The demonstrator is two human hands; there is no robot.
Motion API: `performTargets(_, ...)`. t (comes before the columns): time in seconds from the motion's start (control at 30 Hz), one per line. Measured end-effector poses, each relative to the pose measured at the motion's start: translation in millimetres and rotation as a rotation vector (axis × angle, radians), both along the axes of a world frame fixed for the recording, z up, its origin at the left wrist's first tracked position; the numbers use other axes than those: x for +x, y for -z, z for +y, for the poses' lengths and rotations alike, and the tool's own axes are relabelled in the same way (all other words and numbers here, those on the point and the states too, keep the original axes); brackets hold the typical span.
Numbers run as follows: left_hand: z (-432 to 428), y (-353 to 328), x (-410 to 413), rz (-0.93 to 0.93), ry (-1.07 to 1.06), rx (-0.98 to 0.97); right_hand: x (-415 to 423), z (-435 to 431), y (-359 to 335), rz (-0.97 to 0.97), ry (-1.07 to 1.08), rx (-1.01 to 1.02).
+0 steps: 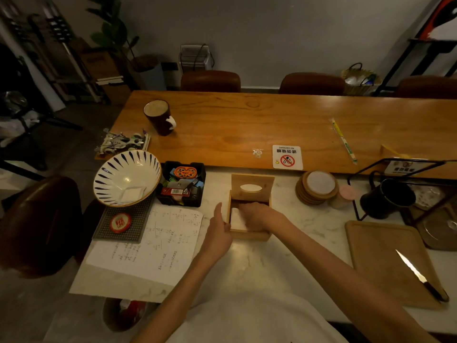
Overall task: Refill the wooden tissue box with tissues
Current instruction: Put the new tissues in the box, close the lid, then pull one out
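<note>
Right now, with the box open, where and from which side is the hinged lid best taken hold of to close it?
Grip the lid by its free top edge, coming from above and the far side. It stands upright at the back of the wooden tissue box, with its oval slot facing the person, so that edge is exposed. The right hand is down in the box on the tissues; the left hand rests against the box's left wall.

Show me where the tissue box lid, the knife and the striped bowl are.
tissue box lid (252,185): head view, wood beside the oval slot.
knife (409,266): head view, middle of the blade.
striped bowl (123,174): head view, white inner surface.
</note>
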State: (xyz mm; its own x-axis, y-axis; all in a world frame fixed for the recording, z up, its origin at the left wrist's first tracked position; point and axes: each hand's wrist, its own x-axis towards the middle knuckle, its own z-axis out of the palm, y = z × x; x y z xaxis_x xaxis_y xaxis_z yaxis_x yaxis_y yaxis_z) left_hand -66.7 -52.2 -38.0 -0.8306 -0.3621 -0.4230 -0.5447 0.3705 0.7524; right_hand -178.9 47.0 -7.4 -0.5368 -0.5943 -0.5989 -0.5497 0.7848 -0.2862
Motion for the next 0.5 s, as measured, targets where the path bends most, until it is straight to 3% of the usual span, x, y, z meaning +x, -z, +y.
performTargets(0.13, 0, -18, -7, -0.081, 0.245, -0.181, 0, 24, -13, 0.029, 0.034, -0.167)
performTargets(0.23, -1, -29, -25, -0.200, 0.379, -0.233, 0, 44, -19, 0.233, 0.121, -0.290)
performTargets(0.3, -3, -32, -42, -0.273, 0.419, -0.277, 0, 50, -19, 0.324, 0.196, -0.206)
performTargets(0.4, -8, -27, -66, -0.364, 0.480, -0.330, -2, 52, -15, 0.258, 0.217, 0.056)
performTargets(0.5, -10, -23, -78, -0.415, 0.506, -0.329, -3, 48, -3, 0.177, 0.236, 0.100)
